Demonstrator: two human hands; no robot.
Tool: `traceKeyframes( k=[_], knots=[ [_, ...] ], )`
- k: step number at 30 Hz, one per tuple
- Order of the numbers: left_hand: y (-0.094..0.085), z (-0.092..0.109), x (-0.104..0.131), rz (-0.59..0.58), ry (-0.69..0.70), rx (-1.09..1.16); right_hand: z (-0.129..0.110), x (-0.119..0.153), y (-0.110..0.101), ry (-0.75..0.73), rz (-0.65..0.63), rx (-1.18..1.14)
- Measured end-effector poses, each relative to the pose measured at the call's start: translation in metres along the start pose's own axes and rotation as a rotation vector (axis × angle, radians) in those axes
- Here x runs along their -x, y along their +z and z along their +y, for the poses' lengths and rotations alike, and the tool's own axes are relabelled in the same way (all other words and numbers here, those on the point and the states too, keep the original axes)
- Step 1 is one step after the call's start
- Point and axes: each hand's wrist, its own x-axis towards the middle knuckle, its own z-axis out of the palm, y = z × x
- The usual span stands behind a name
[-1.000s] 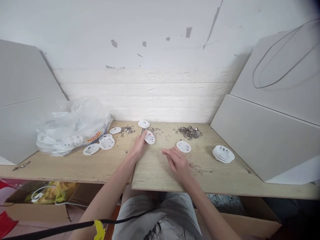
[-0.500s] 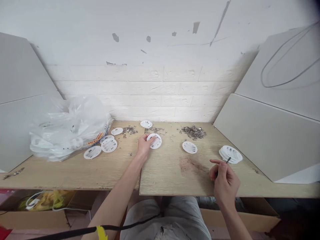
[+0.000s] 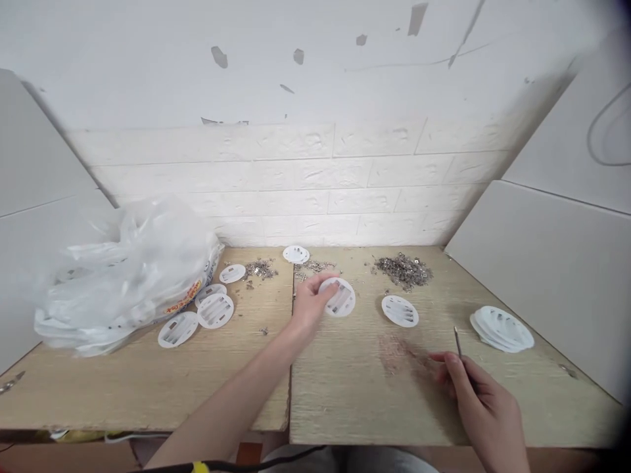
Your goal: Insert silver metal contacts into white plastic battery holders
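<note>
My left hand (image 3: 311, 303) pinches a white round plastic disc (image 3: 340, 299) by its left edge, thumb on top, a little above the table. The disc has long recessed slots. A thin, dark metal tool (image 3: 458, 341) points up and away from the closed fingers of my right hand (image 3: 480, 394); its exact kind cannot be made out. Between the hands, a single slotted disc (image 3: 399, 311) lies flat on the wood. Beyond my right hand rests a stack of similar discs (image 3: 501, 328).
Small metal parts form a pile (image 3: 403, 270) at the back right and a smaller heap (image 3: 260, 268) at the back left. More discs (image 3: 215, 310) lie beside a clear plastic bag (image 3: 133, 276). White panels (image 3: 547, 263) flank the wooden table (image 3: 345, 407); a seam divides it.
The view has shifted closer to the table. My left hand still holds the disc, now further from the seam. In my right hand, the metal tool has swung more upright.
</note>
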Motion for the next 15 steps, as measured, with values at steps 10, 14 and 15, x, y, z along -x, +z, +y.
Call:
traceKeyframes(
  k=[10, 14, 15],
  knots=[
    [-0.006, 0.000, 0.004, -0.030, 0.016, -0.253, 0.002, 0.000, -0.004, 0.049, 0.055, -0.079],
    [-0.006, -0.005, 0.005, 0.024, 0.176, -0.384, 0.005, 0.002, -0.012, -0.065, -0.026, -0.110],
    [-0.008, -0.007, 0.005, 0.030, 0.210, -0.407, 0.006, 0.003, -0.014, -0.086, -0.065, -0.128]
  ],
)
